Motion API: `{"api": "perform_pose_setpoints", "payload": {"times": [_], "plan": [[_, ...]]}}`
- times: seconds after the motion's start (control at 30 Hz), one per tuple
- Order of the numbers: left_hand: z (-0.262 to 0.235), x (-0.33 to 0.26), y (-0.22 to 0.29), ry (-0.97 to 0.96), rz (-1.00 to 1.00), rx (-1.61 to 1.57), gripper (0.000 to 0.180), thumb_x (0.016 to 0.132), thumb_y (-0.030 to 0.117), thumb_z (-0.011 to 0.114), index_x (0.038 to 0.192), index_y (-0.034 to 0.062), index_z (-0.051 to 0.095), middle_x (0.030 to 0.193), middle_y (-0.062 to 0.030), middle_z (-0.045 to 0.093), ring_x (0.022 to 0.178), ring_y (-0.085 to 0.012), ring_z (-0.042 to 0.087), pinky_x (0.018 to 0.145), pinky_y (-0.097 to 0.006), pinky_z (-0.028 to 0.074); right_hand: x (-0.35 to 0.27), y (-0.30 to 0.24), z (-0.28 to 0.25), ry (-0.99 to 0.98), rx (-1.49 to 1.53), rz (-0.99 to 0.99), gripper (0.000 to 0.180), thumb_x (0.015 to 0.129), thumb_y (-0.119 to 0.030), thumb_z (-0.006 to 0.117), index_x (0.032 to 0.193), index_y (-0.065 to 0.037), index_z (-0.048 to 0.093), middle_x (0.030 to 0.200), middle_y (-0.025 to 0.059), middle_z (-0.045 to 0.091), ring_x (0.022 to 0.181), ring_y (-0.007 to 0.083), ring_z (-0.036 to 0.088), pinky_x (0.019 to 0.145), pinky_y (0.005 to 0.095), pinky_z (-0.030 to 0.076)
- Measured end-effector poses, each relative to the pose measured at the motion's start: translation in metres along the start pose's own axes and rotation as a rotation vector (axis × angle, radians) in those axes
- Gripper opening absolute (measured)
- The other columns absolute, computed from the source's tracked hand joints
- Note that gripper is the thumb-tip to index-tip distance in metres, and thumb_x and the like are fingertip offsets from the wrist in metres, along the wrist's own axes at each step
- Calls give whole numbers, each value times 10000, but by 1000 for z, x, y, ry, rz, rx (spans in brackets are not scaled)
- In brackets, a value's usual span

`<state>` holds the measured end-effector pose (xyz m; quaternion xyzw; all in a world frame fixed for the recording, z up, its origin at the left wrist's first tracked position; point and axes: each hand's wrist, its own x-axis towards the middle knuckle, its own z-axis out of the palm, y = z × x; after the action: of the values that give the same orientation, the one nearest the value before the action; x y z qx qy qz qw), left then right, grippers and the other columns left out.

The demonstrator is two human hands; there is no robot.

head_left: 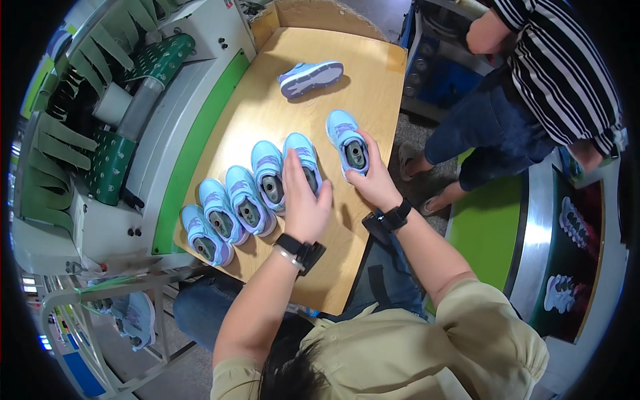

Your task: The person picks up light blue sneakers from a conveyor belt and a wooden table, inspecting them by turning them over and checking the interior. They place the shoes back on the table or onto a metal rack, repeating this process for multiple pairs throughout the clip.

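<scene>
Several light-blue sneakers with purple trim stand in a slanting row on a wooden tabletop (320, 280), dark green lasts inside them. At the row's right end, a light-blue sneaker (299, 143) sits between the fingers and thumb of my left hand (307, 207). The palm covers part of its heel. My left fingers lie straight along the side facing the neighbouring sneaker (267, 157). To the right, my right hand (375, 179) grips another blue sneaker (342, 127) around its heel end, the toe pointing away from me. Farther back, a sneaker (312, 79) lies on its side, sole showing.
A pale machine (220, 100) with green flaps and a green roller (110, 167) borders the table's left. A person in a striped shirt (567, 73) stands at the right. Shoes lie on a dark-green surface (563, 267) at the far right. A metal rack (73, 300) holds sneakers at lower left.
</scene>
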<state>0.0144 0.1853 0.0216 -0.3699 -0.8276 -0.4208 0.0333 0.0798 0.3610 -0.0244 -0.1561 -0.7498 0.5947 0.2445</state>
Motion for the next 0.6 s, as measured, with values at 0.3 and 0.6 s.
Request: {"api": "perform_pose_setpoints", "payload": {"times": [0.3, 0.6], "plan": [[21, -15, 1, 12, -79, -1, 844, 842, 56, 657, 1567, -15, 231, 1535, -270, 314, 1447, -434, 304, 1203, -486, 251, -3, 4, -5, -77, 122, 34, 822, 757, -8, 622, 1531, -66, 351, 1480, 173, 449, 1411, 308, 436, 1155, 377, 358], [25, -12, -1, 51, -168, -162, 791, 858, 40, 663, 1531, -15, 251, 1561, -293, 277, 1480, -448, 264, 1219, -499, 237, -13, 5, -3, -54, 165, -100, 834, 738, 32, 614, 1516, -107, 349, 1593, 197, 325, 1499, 336, 325, 1208, 403, 289]]}}
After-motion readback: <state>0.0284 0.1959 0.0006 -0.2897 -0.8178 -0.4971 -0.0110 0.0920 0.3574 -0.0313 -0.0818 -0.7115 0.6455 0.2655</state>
